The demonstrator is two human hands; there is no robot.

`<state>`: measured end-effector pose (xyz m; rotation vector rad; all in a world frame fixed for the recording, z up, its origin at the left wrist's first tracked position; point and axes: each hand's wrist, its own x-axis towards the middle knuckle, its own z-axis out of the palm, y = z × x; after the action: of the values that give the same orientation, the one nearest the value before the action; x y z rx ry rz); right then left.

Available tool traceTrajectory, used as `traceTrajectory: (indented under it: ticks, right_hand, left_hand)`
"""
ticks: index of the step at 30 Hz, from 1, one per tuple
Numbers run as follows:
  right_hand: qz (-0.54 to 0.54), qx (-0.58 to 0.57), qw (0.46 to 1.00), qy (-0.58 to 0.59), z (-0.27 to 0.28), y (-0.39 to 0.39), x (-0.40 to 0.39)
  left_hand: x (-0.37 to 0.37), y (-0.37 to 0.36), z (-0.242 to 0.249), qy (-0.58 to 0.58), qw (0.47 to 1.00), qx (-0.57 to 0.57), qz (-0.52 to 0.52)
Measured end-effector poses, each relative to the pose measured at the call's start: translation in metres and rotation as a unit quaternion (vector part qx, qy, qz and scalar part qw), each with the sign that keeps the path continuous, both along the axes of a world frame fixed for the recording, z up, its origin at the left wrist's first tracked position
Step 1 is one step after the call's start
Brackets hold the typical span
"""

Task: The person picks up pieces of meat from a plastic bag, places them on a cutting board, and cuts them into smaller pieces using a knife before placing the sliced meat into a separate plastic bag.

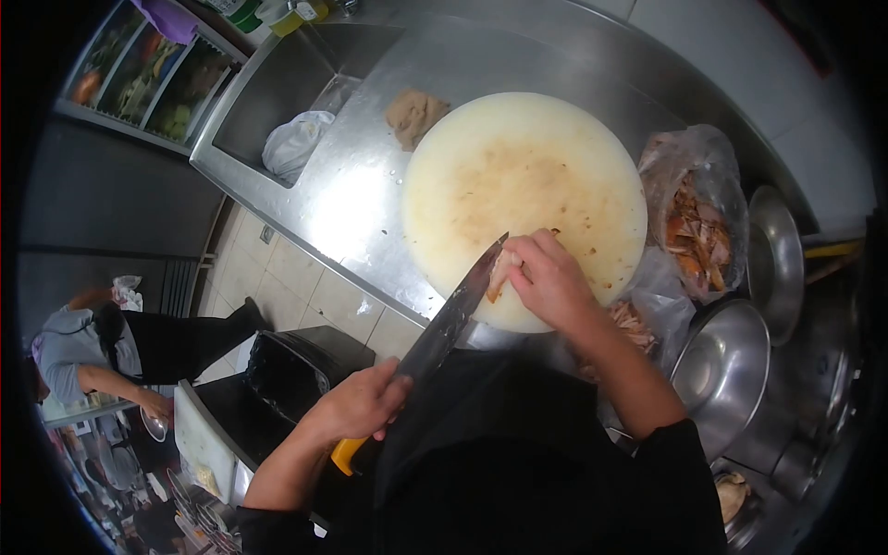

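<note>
My left hand point(361, 400) is closed around the yellow handle point(347, 453) of a large knife point(444, 324). The long dark blade slants up and to the right, its tip over the near part of a round, pale cutting board point(444, 213). In my right hand point(548, 277), between the fingers, is a small piece of cooked meat point(500, 274), right beside the blade near its tip. Brown stains and dark crumbs mark the board's surface.
Right of the board are a plastic bag of browned meat pieces point(698, 231), another bag of meat strips point(632, 324) and metal bowls point(726, 361). A brown cloth point(415, 117) lies by the board, near a sink point(264, 111). At left are a black bin point(291, 370) and another person point(102, 347).
</note>
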<state>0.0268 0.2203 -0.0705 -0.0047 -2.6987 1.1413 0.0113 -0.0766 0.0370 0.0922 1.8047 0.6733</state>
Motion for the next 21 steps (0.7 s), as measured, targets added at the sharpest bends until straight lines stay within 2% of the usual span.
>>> traceTrajectory:
  ticks: [2, 5, 15, 21]
  right_hand:
    - [0.046, -0.039, 0.998, 0.009, 0.008, 0.005, 0.0]
    - [0.08, 0.007, 0.996, 0.043, 0.002, 0.009, -0.004]
    - [0.04, 0.023, 0.997, 0.058, -0.001, -0.003, -0.001]
    - [0.025, -0.017, 0.999, 0.032, -0.003, -0.004, -0.003]
  left_hand:
    - [0.002, -0.002, -0.004, 0.001, 1.0, 0.009, 0.004]
    - [-0.001, 0.0, -0.003, -0.01, 1.0, 0.004, 0.003]
    - [0.008, -0.014, -0.001, 0.008, 1.0, -0.005, -0.024]
    - [-0.003, 0.005, -0.03, 0.009, 0.999, 0.025, -0.025]
